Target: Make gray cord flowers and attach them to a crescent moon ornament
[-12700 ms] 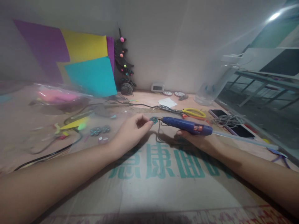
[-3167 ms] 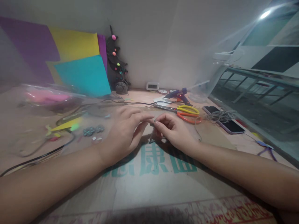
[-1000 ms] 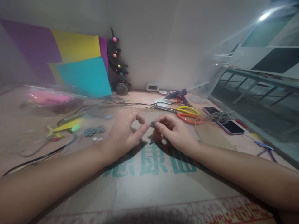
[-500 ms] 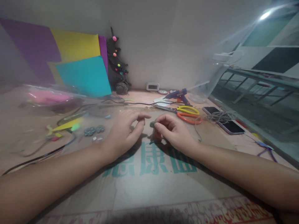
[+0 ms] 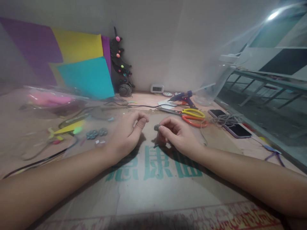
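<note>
Above the cardboard, my right hand point(image 5: 176, 132) pinches a small round grey-green piece point(image 5: 156, 127) between thumb and fingertips. To its left, a short gap away, my left hand point(image 5: 131, 132) has its thumb pressed against a curled index finger. Anything in that pinch is too small or hidden to make out. Several small grey-green round pieces point(image 5: 96, 133) lie in a cluster left of my left wrist, beside tiny white bits point(image 5: 97, 142). Both forearms rest low over the printed cardboard sheet point(image 5: 141, 198).
Scissors point(image 5: 192, 116) with yellow and orange handles lie beyond my right hand, near a blue glue gun point(image 5: 182, 96). Farther right are a phone point(image 5: 237, 130) and a tangle of grey cord point(image 5: 226, 119). A black cable point(image 5: 48, 161) runs along the left; coloured sheets point(image 5: 83, 78) lean on the wall.
My left index finger, stretched out before, has curled in against the thumb, and the hand has drawn slightly left. My right hand keeps its hold on the small round piece, almost still.
</note>
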`<state>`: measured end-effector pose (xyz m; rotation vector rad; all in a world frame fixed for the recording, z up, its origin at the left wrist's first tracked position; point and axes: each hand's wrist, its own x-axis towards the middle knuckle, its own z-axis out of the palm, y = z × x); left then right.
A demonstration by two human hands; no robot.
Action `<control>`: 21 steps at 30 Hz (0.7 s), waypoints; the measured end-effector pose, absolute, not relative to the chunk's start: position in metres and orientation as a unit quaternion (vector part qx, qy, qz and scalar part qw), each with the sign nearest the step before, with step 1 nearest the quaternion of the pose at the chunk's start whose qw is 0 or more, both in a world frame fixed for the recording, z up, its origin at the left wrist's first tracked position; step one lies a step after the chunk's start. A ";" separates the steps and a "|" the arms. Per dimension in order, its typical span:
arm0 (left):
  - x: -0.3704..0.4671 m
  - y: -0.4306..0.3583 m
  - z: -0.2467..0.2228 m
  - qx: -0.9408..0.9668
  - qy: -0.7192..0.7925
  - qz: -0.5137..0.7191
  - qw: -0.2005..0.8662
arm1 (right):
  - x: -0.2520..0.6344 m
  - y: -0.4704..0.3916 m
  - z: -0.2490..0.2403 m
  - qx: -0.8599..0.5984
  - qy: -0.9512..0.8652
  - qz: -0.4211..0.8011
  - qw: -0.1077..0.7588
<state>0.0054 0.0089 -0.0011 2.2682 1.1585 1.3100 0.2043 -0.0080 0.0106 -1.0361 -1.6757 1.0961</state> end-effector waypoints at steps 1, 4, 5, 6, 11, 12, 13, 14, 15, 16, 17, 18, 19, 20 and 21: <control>0.006 0.009 -0.001 0.786 0.396 0.455 0.138 | 0.204 -0.008 0.010 -0.413 -0.671 0.441 0.430; 0.006 0.009 0.000 0.799 0.386 0.444 0.126 | 0.205 -0.008 0.010 -0.409 -0.671 0.446 0.429; 0.006 0.008 0.001 0.804 0.385 0.438 0.121 | 0.205 -0.008 0.010 -0.410 -0.671 0.446 0.428; 0.006 0.008 0.001 0.808 0.384 0.431 0.115 | 0.205 -0.008 0.011 -0.412 -0.671 0.446 0.426; 0.006 0.009 0.004 0.808 0.401 0.419 0.104 | 0.205 -0.008 0.012 -0.420 -0.678 0.432 0.421; 0.007 0.010 0.004 0.805 0.405 0.421 0.105 | 0.205 -0.008 0.012 -0.420 -0.679 0.430 0.421; 0.007 0.010 0.004 0.804 0.405 0.422 0.106 | 0.205 -0.008 0.013 -0.419 -0.680 0.430 0.420; 0.007 0.010 0.004 0.805 0.401 0.424 0.105 | 0.205 -0.008 0.013 -0.419 -0.681 0.430 0.419; 0.007 0.010 0.003 0.809 0.394 0.425 0.104 | 0.205 -0.008 0.013 -0.418 -0.682 0.430 0.419; 0.007 0.010 0.003 0.813 0.385 0.425 0.101 | 0.205 -0.008 0.013 -0.418 -0.682 0.430 0.418; 0.007 0.010 0.004 0.818 0.375 0.425 0.099 | 0.205 -0.008 0.013 -0.418 -0.682 0.430 0.419; 0.008 0.009 0.004 0.822 0.368 0.424 0.097 | 0.205 -0.008 0.013 -0.417 -0.682 0.430 0.420; 0.008 0.009 0.005 0.824 0.364 0.423 0.097 | 0.205 -0.008 0.012 -0.417 -0.682 0.430 0.420; 0.008 0.008 0.005 0.826 0.363 0.421 0.100 | 0.205 -0.008 0.012 -0.416 -0.682 0.431 0.420; 0.008 0.008 0.006 0.825 0.364 0.419 0.104 | 0.205 -0.008 0.012 -0.416 -0.681 0.432 0.420</control>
